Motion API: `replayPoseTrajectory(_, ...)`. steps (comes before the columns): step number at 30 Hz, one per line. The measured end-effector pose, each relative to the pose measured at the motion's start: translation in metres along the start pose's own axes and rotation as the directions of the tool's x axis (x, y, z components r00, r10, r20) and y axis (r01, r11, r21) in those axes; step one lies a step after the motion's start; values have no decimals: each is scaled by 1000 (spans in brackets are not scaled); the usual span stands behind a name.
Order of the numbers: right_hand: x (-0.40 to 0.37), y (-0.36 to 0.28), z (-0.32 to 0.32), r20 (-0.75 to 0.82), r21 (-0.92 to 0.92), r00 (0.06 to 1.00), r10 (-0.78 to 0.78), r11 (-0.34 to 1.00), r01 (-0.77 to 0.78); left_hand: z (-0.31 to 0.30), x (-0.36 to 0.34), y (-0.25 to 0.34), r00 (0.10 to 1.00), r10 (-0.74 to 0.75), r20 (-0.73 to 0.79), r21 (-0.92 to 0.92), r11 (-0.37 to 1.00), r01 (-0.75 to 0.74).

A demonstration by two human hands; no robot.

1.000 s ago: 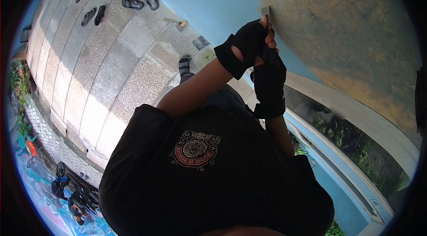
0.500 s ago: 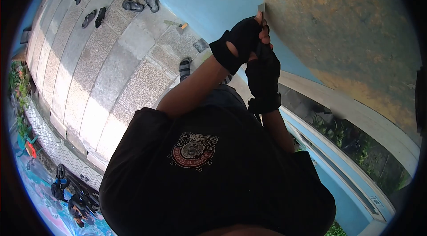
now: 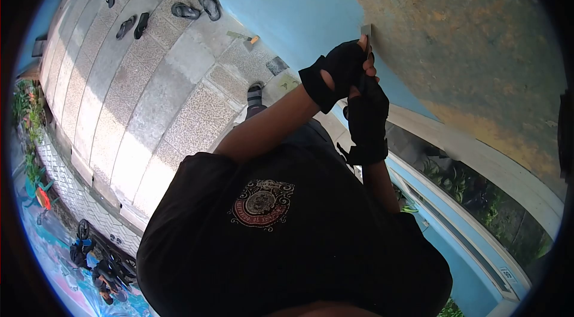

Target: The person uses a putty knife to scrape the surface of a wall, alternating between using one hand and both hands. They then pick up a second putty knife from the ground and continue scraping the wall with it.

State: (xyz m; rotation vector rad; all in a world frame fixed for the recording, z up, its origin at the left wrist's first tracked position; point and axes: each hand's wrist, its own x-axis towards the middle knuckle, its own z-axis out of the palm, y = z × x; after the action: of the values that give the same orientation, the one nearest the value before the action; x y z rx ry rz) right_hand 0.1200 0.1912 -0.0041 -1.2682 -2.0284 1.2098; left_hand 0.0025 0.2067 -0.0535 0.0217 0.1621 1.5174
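Note:
Both my hands wear black fingerless gloves and are together on a flat metal scraper (image 3: 366, 31). My left hand (image 3: 344, 69) is closed near the blade, with the thumb lying along it. Just below, my right hand (image 3: 368, 115) wraps around the lower part, where the handle is mostly hidden. The blade touches or nearly touches the wall, at the border between the light blue paint (image 3: 287, 0) and the mottled brown-grey patch (image 3: 454, 36).
Another scraper with an orange-tipped handle (image 3: 255, 39) lies on the tiled floor (image 3: 191, 114). Several sandals (image 3: 186, 11) are at the upper left. A pale ledge (image 3: 478, 144) runs below the wall, beside plants (image 3: 454, 179). Parked motorbikes (image 3: 107, 257) show at the lower left.
My hands and the scraper have moved down and slightly right along the border of the patch. The whole view has also shifted a little. Both hands keep their hold.

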Motion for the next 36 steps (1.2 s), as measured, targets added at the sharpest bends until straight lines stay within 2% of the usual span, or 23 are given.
replayPoseTrajectory(1, 2, 3, 6, -4, -1, 1000, 4, 1000, -4, -4, 1, 2, 1000, -6, 0, -1, 1000, 6)
replayPoseTrajectory(3, 8, 13, 15, -70, -180, 926, -371, 918, 354, -10, 1, 10, 1000, -7, -8, -34, 999, 7)
replayPoseTrajectory(4, 2, 10, 12, -8, 25, 1000, 0, 1000, 0, -5, -2, 11, 1000, 1, -28, -3, 1000, -1)
replayPoseTrajectory(5, -5, 11, 7, -11, 26, 1000, 7, 1000, -6, -4, -5, 4, 999, -6, -32, -5, 1000, 5)
replayPoseTrajectory(7, -8, 11, -4, 2, -118, 999, 34, 992, -34, 0, -4, -4, 999, -31, -36, 17, 999, 32)
replayPoseTrajectory(8, -6, 13, -4, -10, -60, 1000, -29, 998, 28, -2, -2, -1, 999, -25, -30, 27, 999, 26)
replayPoseTrajectory(11, 0, 18, 12, -17, -40, 999, -35, 999, 34, -10, -1, 3, 998, -35, -49, -25, 999, 34)
replayPoseTrajectory(12, 2, 15, 16, -38, -101, 983, -178, 980, 174, -13, 0, 4, 999, -21, -32, -15, 1000, 20)
replayPoseTrajectory(13, 0, 14, 10, -41, -101, 984, -173, 981, 168, -14, 0, 6, 1000, -6, -17, 1, 1000, 6)
replayPoseTrajectory(15, -5, 11, 0, 19, -25, 1000, -21, 999, 22, -11, -2, -5, 1000, 7, -30, 54, 999, -6)
replayPoseTrajectory(16, -1, 11, 2, 14, -21, 999, -32, 999, 32, -9, -3, -8, 1000, -5, -31, 45, 999, 7)
replayPoseTrajectory(19, 11, 20, 10, -27, -155, 953, -303, 943, 295, -16, 4, 2, 998, -20, -52, 24, 1000, 21)
replayPoseTrajectory(20, 8, 23, 8, -29, -159, 955, -296, 944, 288, -23, 5, 5, 1000, -5, -19, -18, 1000, 5)
replayPoseTrajectory(21, 6, 24, 7, -1, -176, 979, -203, 964, 200, -24, 4, 6, 1000, 14, 11, -60, 998, -13)
replayPoseTrajectory(22, 6, 24, 9, 24, -192, 993, -112, 975, 115, -21, 4, 2, 999, 26, -28, 1, 1000, -26)
replayPoseTrajectory(23, 1, 20, 5, 26, -191, 994, -105, 976, 109, -17, 0, -6, 999, 23, -34, -2, 1000, -23)
replayPoseTrajectory(25, 1, 8, -4, 0, -255, 988, -153, 956, 147, -11, 1, -8, 999, -3, -32, -24, 1000, 2)
replayPoseTrajectory(26, 2, 7, -1, -4, -166, 988, -156, 974, 153, -12, 2, -6, 998, -1, -55, -5, 1000, 1)
replayPoseTrajectory(27, 7, 8, 4, -3, -166, 987, -158, 974, 156, -14, 4, 0, 999, 1, -54, -4, 1000, -2)
replayPoseTrajectory(29, 12, 15, 12, -11, -170, 951, -308, 938, 301, -22, 5, 7, 999, 42, -21, -48, 998, -43)
replayPoseTrajectory(33, -2, 2, -5, -8, -165, 995, -96, 982, 94, -9, 2, -8, 999, -12, -46, -38, 999, 10)
replayPoseTrajectory(35, 7, 10, 0, 18, -135, 992, -129, 982, 130, -11, 7, 5, 999, 27, -44, -5, 1000, -27)
replayPoseTrajectory(36, 16, 11, 10, -46, -170, 949, -311, 939, 299, -12, 7, 8, 998, 52, -47, 19, 999, -51)
